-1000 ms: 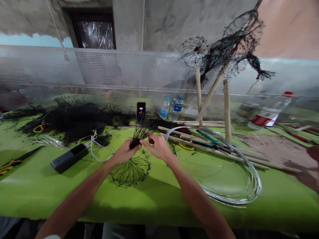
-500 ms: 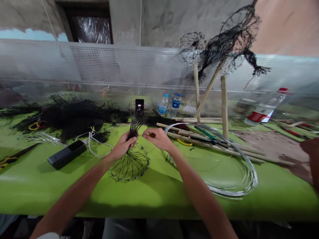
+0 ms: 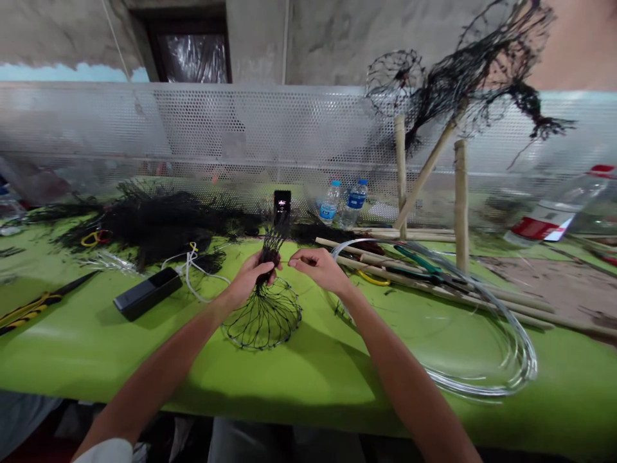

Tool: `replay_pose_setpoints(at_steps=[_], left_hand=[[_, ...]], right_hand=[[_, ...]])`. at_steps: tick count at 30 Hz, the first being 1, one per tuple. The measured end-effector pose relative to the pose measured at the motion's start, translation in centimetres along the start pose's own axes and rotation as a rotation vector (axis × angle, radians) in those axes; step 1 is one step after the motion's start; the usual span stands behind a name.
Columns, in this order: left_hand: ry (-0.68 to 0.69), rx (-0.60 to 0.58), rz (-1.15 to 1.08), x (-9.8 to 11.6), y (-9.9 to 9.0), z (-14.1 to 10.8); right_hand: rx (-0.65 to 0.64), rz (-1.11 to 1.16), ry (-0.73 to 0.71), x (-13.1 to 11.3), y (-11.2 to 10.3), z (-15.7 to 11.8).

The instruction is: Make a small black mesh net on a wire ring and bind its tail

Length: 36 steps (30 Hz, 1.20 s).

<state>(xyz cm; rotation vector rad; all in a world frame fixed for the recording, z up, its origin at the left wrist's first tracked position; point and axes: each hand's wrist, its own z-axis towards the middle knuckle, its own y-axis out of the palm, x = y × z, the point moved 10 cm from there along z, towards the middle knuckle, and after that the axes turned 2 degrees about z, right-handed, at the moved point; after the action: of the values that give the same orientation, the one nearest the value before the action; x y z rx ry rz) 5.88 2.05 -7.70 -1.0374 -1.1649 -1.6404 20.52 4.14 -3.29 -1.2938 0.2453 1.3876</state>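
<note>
My left hand [image 3: 253, 275] is closed around the gathered neck of a black net [image 3: 264, 316], whose lower part flares out to a round hoop above the green table. Loose black strands stick up over my fingers. Just to the right, my right hand [image 3: 319, 267] pinches a thin cord that runs toward the net's neck. A short gap separates the two hands. Behind them a phone with a lit screen [image 3: 282, 203] stands upright.
On the green table [image 3: 289, 379], a wire coil [image 3: 523, 360] and wooden sticks lie right, with green-handled pliers [image 3: 417, 258]. Left are a black power bank [image 3: 147, 294], scissors [image 3: 45, 301] and a black net pile [image 3: 144, 222]. Bottles [image 3: 329, 204] and upright posts [image 3: 461, 206] stand behind.
The whole view has shifted, so things sit farther right in the picture. Both hands keep their holds. The other person's hand at the right edge has gone out of view.
</note>
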Motion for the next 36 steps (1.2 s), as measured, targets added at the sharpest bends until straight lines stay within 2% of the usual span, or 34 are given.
replay_pose_setpoints(at_steps=[8,12,16,21,25,31,36], left_hand=[[0.082,0.096,-0.114,1.3,-0.8,-0.1],[0.051,0.107,-0.217,1.6,-1.3,0.1],[0.001,0.176,-0.251,1.1,-2.7,0.6],[0.050,0.263,-0.255,1.7,-4.5,1.0],[0.062,0.212,-0.247,2.8,-4.5,0.7],[-0.050,0.037,-0.231,2.9,-3.6,0.0],[-0.022,0.066,-0.199,3.6,-3.8,0.1]], right_hand=[[-0.045,0.175,0.043,-0.7,0.8,-0.3],[-0.016,0.261,0.054,-0.9,0.8,-0.6],[0.022,0.357,0.057,-0.5,0.9,-0.6],[0.140,0.512,0.064,0.7,-0.1,-0.4],[0.196,0.607,0.073,1.5,-0.6,-0.2],[0.138,0.634,0.114,1.9,0.3,0.1],[0.084,0.636,0.066,0.9,0.9,-0.1]])
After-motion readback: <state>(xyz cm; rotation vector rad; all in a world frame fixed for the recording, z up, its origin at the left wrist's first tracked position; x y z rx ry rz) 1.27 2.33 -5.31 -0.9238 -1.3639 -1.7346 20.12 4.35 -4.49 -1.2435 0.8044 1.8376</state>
